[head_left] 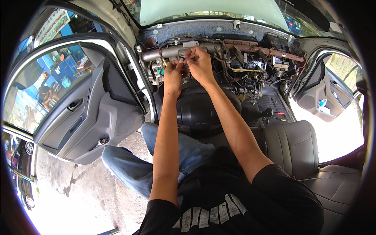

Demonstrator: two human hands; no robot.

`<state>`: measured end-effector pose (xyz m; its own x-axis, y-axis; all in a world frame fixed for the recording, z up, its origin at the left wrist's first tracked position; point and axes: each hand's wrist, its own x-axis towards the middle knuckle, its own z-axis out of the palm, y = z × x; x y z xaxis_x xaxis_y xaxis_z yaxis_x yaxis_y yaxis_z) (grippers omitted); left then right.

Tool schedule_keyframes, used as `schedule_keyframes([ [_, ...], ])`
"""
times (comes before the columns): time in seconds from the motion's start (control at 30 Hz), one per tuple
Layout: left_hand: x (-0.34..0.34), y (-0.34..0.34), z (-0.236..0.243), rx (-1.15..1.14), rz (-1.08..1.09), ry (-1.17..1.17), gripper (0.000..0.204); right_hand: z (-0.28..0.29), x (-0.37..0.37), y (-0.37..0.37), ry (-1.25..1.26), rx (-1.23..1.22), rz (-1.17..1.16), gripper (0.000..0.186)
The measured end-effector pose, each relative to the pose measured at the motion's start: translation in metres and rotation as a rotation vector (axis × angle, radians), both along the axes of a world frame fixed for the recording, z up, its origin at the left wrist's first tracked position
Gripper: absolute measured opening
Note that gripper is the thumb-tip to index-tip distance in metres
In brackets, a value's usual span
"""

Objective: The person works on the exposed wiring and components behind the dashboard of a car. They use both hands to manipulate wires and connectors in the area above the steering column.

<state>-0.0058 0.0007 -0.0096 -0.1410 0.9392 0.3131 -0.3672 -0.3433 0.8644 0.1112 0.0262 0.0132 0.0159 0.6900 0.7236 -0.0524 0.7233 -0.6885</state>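
Both arms reach forward over the steering wheel [199, 109] to the stripped dashboard. My left hand [174, 76] is closed, thumb and fingers pinched together at their tips. Right beside it, my right hand [201, 66] makes a pinch too, its fingertips almost meeting those of the left. Whatever lies between the fingers is too small to make out. Behind the hands runs a grey metal crossbeam [152, 56]. A yellow wire [164, 62] and a green connector [161, 71] show just left of my left hand.
Exposed wiring [250, 70] and brackets fill the dashboard's right side. The gear lever [267, 112] rises beside a grey passenger seat [291, 145]. A red-handled tool [279, 113] lies on the floor. The driver's door [90, 105] and passenger door [328, 94] stand open.
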Motion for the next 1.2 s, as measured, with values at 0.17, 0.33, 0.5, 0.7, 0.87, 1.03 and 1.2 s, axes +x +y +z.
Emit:
schedule_keyframes([
  [0.17,-0.0015,0.0027,-0.0022,0.01,-0.003,0.006,0.01,0.0016,0.0005,-0.0025,-0.004,-0.008,0.013,0.018],
  [0.33,-0.0017,0.0021,-0.0026,0.016,-0.004,0.002,0.009,0.0024,0.0004,-0.0047,0.003,-0.026,0.033,0.02],
  [0.5,-0.0018,0.002,-0.0022,0.013,-0.011,0.007,0.009,0.0031,-0.0007,-0.005,0.003,-0.013,0.037,0.019],
  [0.7,-0.0021,0.0024,-0.0026,0.012,-0.011,0.004,0.011,0.0055,0.0001,-0.0089,0.0,-0.032,0.036,0.019],
  [0.87,-0.0018,0.0027,-0.0027,0.007,-0.007,0.009,0.013,0.0064,0.0004,-0.0096,-0.012,-0.024,0.021,0.019],
  [1.03,-0.0021,0.0027,-0.0029,0.014,-0.024,-0.004,0.017,0.0047,0.0006,-0.0075,-0.043,-0.023,-0.007,0.024],
  [1.2,-0.0016,0.0028,-0.0021,-0.002,-0.01,0.012,0.027,0.0046,0.0015,-0.0077,-0.042,-0.03,-0.014,0.019],
])
